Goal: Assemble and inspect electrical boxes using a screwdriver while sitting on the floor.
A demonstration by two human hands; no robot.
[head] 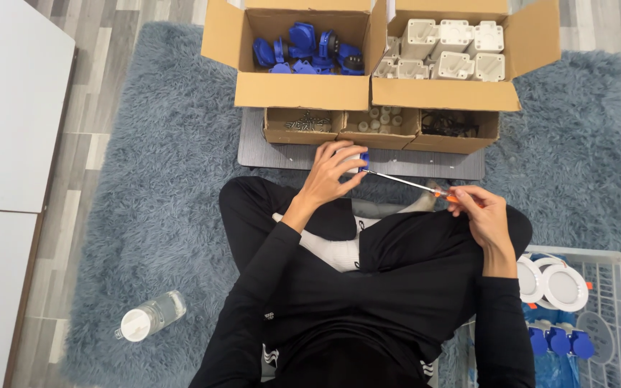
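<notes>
I sit cross-legged on a grey-blue shaggy rug (167,165). My left hand (330,174) is closed around a small blue and white plastic part (360,162), held above my knee. My right hand (477,212) grips the orange handle of a screwdriver (407,183). Its thin metal shaft points left and its tip meets the part in my left hand. Most of the part is hidden by my fingers.
Ahead stand a cardboard box of blue parts (303,50) and one of white parts (447,50). Three small trays (379,123) of screws and fittings sit on a grey mat (253,147). A wire basket (605,316) at right holds round white pieces. A water bottle (149,316) lies left.
</notes>
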